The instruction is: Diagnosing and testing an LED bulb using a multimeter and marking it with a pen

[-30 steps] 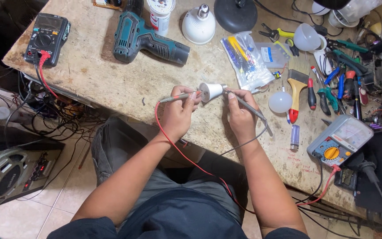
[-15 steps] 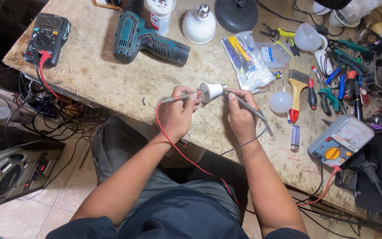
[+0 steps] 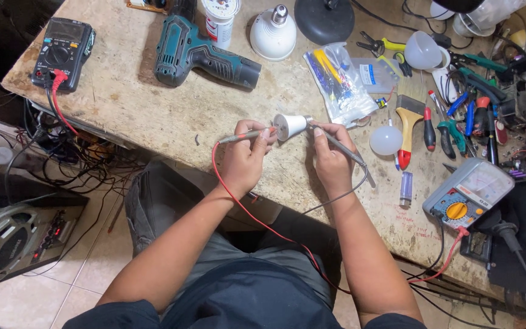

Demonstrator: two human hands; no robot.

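Observation:
My left hand (image 3: 246, 157) pinches a grey test probe (image 3: 243, 137) with a red lead (image 3: 257, 213), its tip against a small white bulb housing (image 3: 290, 126) that this hand also steadies. My right hand (image 3: 331, 159) grips a second grey probe (image 3: 343, 149) with a dark lead, its tip touching the metal base end of the same housing. Both hands hover over the front part of the worn workbench (image 3: 153, 116). The leads run toward an analogue multimeter (image 3: 467, 193) at the right.
On the bench lie a teal cordless drill (image 3: 199, 53), a black digital multimeter (image 3: 62, 52), a white bulb (image 3: 273, 35), a plastic bag of parts (image 3: 339, 82), a paintbrush (image 3: 408, 125), a round diffuser (image 3: 386, 140) and several pliers and screwdrivers (image 3: 467, 116). A speaker (image 3: 7, 234) stands on the floor at left.

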